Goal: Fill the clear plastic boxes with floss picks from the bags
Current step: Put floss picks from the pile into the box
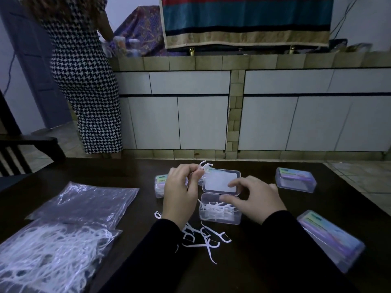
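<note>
- A dark tabletop (264, 261) stands before tiled kitchen cabinets.
- The open box (220, 211), part filled, lies centre, long axis left to right, its lid (221, 182) hinged back on the far side.
- The left hand (179, 193) pinches a bunch of picks (205, 166) just beyond and left of the box.
- The right hand (257, 197), fingers relaxed, touches the box rim; it is nearer.
- Loose picks (203, 235) lie near; the full bag (48, 256) left, with open room between.

Dim, bluish light throughout; wide-angle bending curves the edges, and the near bag (48, 254) at lower left looks soft.
</note>
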`<state>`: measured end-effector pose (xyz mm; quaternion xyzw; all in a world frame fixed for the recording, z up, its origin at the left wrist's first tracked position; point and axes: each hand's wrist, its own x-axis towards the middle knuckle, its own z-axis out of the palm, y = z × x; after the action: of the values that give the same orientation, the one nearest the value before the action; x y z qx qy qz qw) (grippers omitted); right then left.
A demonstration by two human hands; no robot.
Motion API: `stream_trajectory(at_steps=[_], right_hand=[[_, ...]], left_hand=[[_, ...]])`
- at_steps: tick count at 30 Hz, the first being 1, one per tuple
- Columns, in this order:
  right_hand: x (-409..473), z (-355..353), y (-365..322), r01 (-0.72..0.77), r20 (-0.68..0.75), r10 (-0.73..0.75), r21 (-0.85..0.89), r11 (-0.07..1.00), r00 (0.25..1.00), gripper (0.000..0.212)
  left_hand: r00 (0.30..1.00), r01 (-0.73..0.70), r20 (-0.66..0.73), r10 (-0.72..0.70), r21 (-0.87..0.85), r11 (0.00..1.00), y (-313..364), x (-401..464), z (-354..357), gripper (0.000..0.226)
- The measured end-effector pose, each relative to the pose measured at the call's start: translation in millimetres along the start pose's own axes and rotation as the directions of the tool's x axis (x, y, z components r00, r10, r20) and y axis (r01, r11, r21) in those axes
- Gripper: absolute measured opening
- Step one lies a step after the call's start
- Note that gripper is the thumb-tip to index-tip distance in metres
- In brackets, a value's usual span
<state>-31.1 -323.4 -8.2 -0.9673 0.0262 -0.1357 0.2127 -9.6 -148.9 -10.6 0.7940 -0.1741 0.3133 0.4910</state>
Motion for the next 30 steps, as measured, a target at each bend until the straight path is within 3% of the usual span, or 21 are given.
stream_trajectory(at_steps=[2, 5, 8, 11, 17, 19, 22, 24, 30], right_hand=[[-2.0, -2.7, 2.8, -0.045, 0.133, 0.049, -0.037, 0.998, 0.99, 0.072], [-6.1, -5.8, 4.7, -0.047, 0.29, 0.063, -0.062, 0.997, 0.955, 0.089], [-7.0, -6.2, 6.4, -0.018, 0.292, 0.025, -0.024, 1.0, 0.956, 0.085], [-7.9, -6.5, 8.3, -0.026, 0.293, 0.018, 0.027, 0.999, 0.956, 0.08], [-11.4, -7.5, 8.1, -0.026, 0.286, 0.002, 0.079, 0.997, 0.958, 0.08], [-12.0, -7.3, 8.1, -0.022, 0.287, -0.004, 0.087, 0.996, 0.958, 0.079], [-11.3, -4.2, 8.0, -0.001, 0.29, -0.032, 0.115, 0.993, 0.956, 0.076], [-10.2, -1.9, 8.6, -0.005, 0.284, -0.031, 0.126, 0.992, 0.958, 0.074], [-11.1, -3.2, 8.1, -0.003, 0.273, -0.026, 0.104, 0.995, 0.962, 0.078]], left_hand=[[1.0, 0.01, 0.006, -0.01, -0.079, 0.997, 9.3, -0.9, 1.8, 0.018], [0.99, -0.011, 0.139, 0.025, -0.101, 0.995, 20.6, -4.3, 9.5, 0.012], [0.938, -0.168, 0.328, 0.116, 0.137, 0.976, 12.5, -9.8, 17.5, 0.011], [0.876, -0.254, 0.476, 0.075, 0.323, 0.912, -1.2, -10.2, 17.3, 0.019], [0.921, -0.214, 0.382, 0.081, 0.321, 0.923, -5.0, -0.4, 4.8, 0.023], [0.874, -0.249, 0.48, 0.076, 0.308, 0.918, -3.4, -1.4, 2.9, 0.023], [0.749, -0.349, 0.652, 0.115, 0.241, 0.906, 4.7, -7.9, 9.0, 0.027], [0.704, -0.403, 0.701, 0.117, 0.258, 0.878, 8.6, -10.6, 13.4, 0.028], [0.778, -0.348, 0.623, 0.08, 0.322, 0.881, -3.5, -5.1, 4.1, 0.029]])
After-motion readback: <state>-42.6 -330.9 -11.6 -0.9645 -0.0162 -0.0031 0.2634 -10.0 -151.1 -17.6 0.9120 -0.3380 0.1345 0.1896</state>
